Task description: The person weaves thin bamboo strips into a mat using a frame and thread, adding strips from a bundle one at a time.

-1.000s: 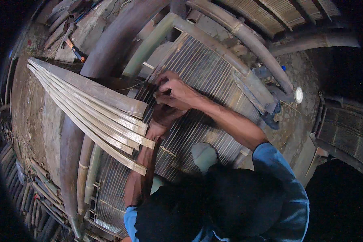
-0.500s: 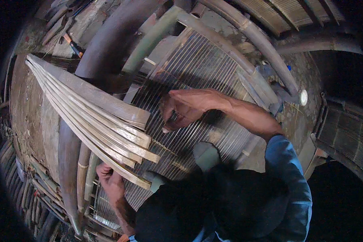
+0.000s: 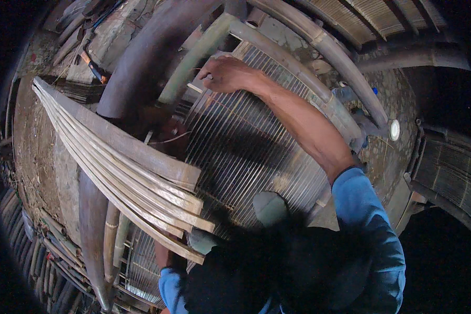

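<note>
Left grip [image 3: 174,131], thin strand [image 3: 175,139] apparently rightward

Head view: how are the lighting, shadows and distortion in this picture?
Head view: the fisheye bends the thick dark pole into an arc, with the corners falling to black; head view: deep shadow nearly hides the left hand, while the right hand and pale strips are better lit; head view: soft dark shading crosses the slatted surface.

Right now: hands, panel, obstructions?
Right hand near slatted panel's far end, grip unclear. Left hand shadowed, by thin strand. Pale strips hide part of left forearm.
</note>
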Available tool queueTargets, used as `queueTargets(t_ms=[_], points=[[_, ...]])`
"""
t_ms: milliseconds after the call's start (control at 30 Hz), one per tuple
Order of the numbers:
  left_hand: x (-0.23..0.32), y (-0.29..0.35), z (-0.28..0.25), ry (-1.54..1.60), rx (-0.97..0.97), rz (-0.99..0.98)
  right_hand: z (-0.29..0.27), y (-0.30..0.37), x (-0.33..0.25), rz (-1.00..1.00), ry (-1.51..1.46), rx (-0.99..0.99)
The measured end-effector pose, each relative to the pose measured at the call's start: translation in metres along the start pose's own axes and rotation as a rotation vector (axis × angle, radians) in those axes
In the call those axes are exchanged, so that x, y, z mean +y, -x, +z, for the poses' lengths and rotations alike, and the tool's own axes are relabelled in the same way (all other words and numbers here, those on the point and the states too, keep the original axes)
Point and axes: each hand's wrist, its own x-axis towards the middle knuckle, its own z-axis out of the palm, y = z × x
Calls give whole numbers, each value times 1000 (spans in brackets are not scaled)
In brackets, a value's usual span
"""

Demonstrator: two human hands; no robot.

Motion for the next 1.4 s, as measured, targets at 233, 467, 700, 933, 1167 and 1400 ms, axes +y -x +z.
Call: queueTargets(t_ms=[233, 467, 700, 933, 1167, 1400], points=[[8, -65, 107, -38, 197, 219, 25, -30, -8, 66, 160, -200], [11, -88, 134, 324, -242, -102, 41, -35, 9, -23, 334, -256], [22, -84, 108, 393, -280, -88, 32, -17, 7, 89, 243, 30], [33, -55, 82, 461, -318, -37, -5, 141, 37, 119, -1405, 503], [-18, -51, 73, 365, -183, -21, -84, 299, 37, -91, -2039, 799], [-6, -40, 63, 362, -256, -42, -146, 424, 84, 299, -1451, 1871]])
